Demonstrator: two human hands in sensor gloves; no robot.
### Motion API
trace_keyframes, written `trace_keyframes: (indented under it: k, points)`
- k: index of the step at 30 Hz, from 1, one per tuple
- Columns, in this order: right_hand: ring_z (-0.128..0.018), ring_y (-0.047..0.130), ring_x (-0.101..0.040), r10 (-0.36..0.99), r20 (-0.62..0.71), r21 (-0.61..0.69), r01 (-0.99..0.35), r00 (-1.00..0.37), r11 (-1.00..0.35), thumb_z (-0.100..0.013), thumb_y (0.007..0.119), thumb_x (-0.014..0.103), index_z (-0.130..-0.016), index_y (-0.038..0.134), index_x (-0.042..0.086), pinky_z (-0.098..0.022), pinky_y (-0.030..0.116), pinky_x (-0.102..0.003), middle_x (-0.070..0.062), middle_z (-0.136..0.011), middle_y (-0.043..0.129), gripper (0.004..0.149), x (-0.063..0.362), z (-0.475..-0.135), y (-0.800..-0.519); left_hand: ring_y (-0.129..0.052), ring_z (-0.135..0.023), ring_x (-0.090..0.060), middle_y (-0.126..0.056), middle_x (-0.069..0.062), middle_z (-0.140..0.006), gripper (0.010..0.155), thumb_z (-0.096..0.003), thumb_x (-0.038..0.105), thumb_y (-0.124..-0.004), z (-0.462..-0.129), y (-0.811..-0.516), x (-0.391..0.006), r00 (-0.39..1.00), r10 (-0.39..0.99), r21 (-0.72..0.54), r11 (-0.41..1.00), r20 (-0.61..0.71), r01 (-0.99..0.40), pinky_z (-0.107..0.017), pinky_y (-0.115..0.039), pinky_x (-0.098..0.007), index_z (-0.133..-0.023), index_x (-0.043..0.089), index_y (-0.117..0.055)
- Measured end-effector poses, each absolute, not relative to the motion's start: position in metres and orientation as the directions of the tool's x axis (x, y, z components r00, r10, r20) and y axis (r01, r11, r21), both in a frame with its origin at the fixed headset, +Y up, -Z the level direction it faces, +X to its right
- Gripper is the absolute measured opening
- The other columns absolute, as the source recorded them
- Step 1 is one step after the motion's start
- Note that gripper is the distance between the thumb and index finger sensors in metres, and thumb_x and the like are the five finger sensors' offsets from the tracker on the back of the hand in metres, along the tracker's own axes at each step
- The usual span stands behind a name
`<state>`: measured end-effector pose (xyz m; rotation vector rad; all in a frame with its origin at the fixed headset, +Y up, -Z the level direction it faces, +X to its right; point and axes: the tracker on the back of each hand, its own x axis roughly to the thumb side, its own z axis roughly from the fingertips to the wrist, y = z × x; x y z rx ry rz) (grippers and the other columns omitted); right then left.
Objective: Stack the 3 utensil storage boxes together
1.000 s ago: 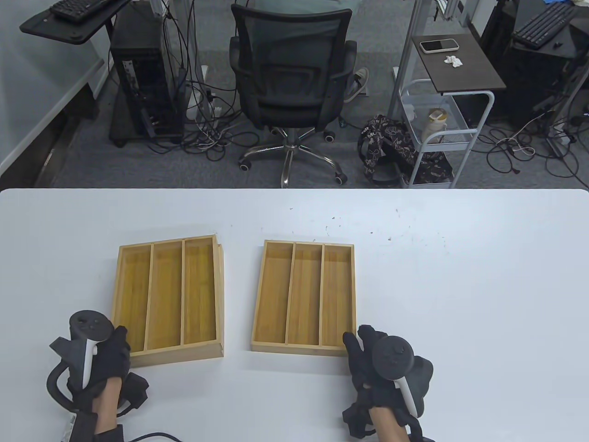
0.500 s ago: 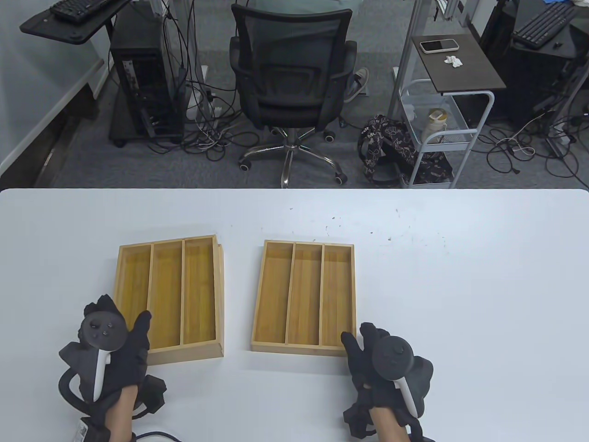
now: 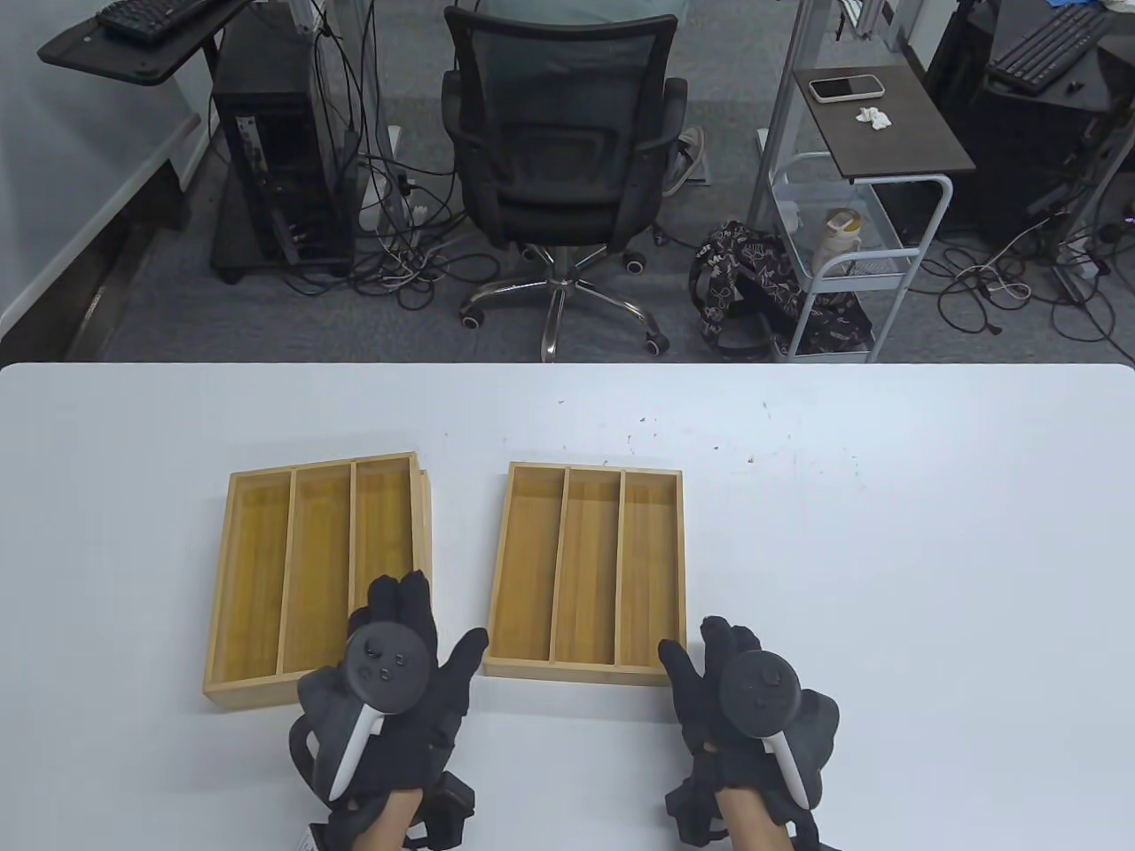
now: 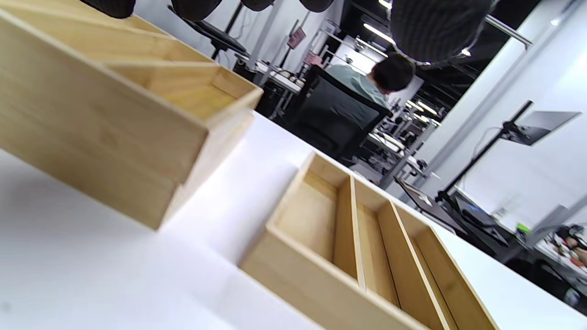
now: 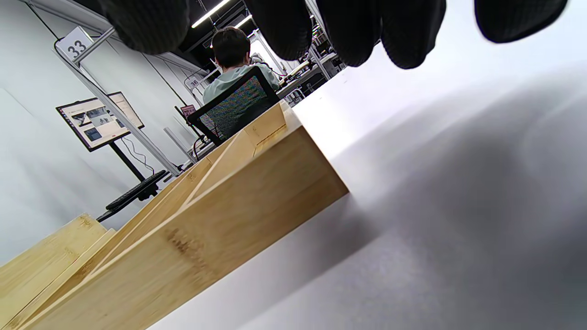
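Two boxes stacked; reached for single three-slot bamboo box (image 3: 587, 572) with spread, empty left hand (image 3: 403, 660) and right hand (image 3: 723, 678); lift onto two-high bamboo stack (image 3: 306, 576) due next.

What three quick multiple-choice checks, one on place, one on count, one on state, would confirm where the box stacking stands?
1. Where is the left hand?
A. Over the stacked boxes' near right corner
B. On the far table edge
C. Inside the single box

2. How many compartments has the single box?
A. Two
B. Three
C. Five

3. How do the stacked boxes sit?
A. Perfectly flush
B. Upper one slightly offset
C. Upside down

Answers: 1 A, the glove covers that corner; 2 B, two dividers make three slots; 3 B, the lower box's edge shows past the upper one.
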<state>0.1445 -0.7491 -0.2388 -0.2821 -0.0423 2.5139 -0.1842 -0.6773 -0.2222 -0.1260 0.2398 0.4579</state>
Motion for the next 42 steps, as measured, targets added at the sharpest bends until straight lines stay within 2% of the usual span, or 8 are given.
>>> trace_keyframes:
  k: [5, 16, 24, 29, 33, 39, 42]
  points:
    - [-0.093, 0.064, -0.059, 0.560, -0.189, -0.098, -0.552, -0.807, -0.828, -0.057, 0.064, 0.060, -0.108, 0.056, 0.011, -0.058, 0.058, -0.080, -0.035, -0.112, 0.054, 0.072, 0.142, -0.237, -0.750, -0.039, -0.124, -0.032, -0.024, 0.002, -0.131, 0.084, -0.0525, 0.073, -0.064, -0.215, -0.692, -0.170, 0.911, 0.355, -0.034, 0.929, -0.211, -0.370, -0.083, -0.047, -0.064, -0.119, 0.041, -0.025]
    - [-0.092, 0.065, -0.058, 0.499, -0.176, -0.113, -0.486, -0.848, -0.866, -0.057, 0.065, 0.061, -0.109, 0.054, 0.010, -0.058, 0.062, -0.077, -0.036, -0.112, 0.054, 0.074, 0.132, -0.235, -0.749, -0.037, -0.124, -0.033, -0.024, 0.003, -0.130, 0.083, -0.0523, 0.072, -0.065, -0.210, -0.701, -0.163, 0.925, 0.337, -0.050, 0.935, -0.176, -0.351, -0.083, -0.047, -0.064, -0.119, 0.040, -0.027]
    - [-0.081, 0.080, -0.051, 0.416, -0.199, -0.115, -0.400, -0.887, -0.909, -0.056, 0.065, 0.064, -0.110, 0.051, 0.008, -0.054, 0.076, -0.064, -0.039, -0.109, 0.058, 0.079, 0.125, -0.237, -0.752, -0.037, -0.124, -0.033, -0.024, 0.002, -0.130, 0.083, -0.0524, 0.071, -0.065, -0.210, -0.702, -0.164, 0.923, 0.342, -0.049, 0.933, -0.174, -0.355, -0.083, -0.048, -0.065, -0.119, 0.040, -0.027]
    - [-0.071, 0.087, -0.047, 0.359, -0.248, -0.111, -0.342, -0.900, -0.933, -0.055, 0.065, 0.066, -0.110, 0.052, 0.005, -0.047, 0.081, -0.057, -0.039, -0.106, 0.062, 0.083, 0.124, -0.255, -0.746, -0.037, -0.124, -0.033, -0.024, 0.001, -0.130, 0.082, -0.0525, 0.071, -0.065, -0.211, -0.703, -0.164, 0.915, 0.360, -0.060, 0.925, -0.181, -0.376, -0.083, -0.048, -0.065, -0.119, 0.040, -0.027]
    - [-0.066, 0.090, -0.045, 0.276, -0.310, -0.066, -0.269, -0.910, -0.961, -0.054, 0.066, 0.068, -0.109, 0.053, 0.005, -0.044, 0.083, -0.055, -0.038, -0.105, 0.066, 0.085, 0.125, -0.273, -0.743, -0.037, -0.124, -0.033, -0.024, 0.001, -0.130, 0.082, -0.0526, 0.071, -0.065, -0.210, -0.702, -0.164, 0.914, 0.366, -0.067, 0.922, -0.173, -0.382, -0.083, -0.048, -0.065, -0.119, 0.040, -0.027]
    - [-0.055, 0.095, -0.040, 0.168, -0.388, 0.094, -0.220, -0.906, -0.971, -0.051, 0.069, 0.071, -0.108, 0.058, 0.004, -0.036, 0.086, -0.049, -0.036, -0.100, 0.073, 0.088, 0.128, -0.307, -0.748, -0.038, -0.123, -0.034, -0.023, 0.001, -0.130, 0.082, -0.0527, 0.071, -0.065, -0.208, -0.701, -0.165, 0.906, 0.390, -0.078, 0.911, -0.163, -0.406, -0.083, -0.048, -0.064, -0.119, 0.040, -0.027]
    - [-0.047, 0.098, -0.034, 0.135, -0.423, 0.154, -0.218, -0.896, -0.964, -0.051, 0.072, 0.070, -0.105, 0.063, 0.004, -0.029, 0.088, -0.043, -0.033, -0.093, 0.081, 0.085, 0.129, -0.319, -0.755, -0.038, -0.123, -0.034, -0.023, 0.001, -0.130, 0.082, -0.0527, 0.071, -0.065, -0.209, -0.701, -0.165, 0.906, 0.390, -0.081, 0.910, -0.162, -0.407, -0.083, -0.048, -0.063, -0.119, 0.040, -0.027]
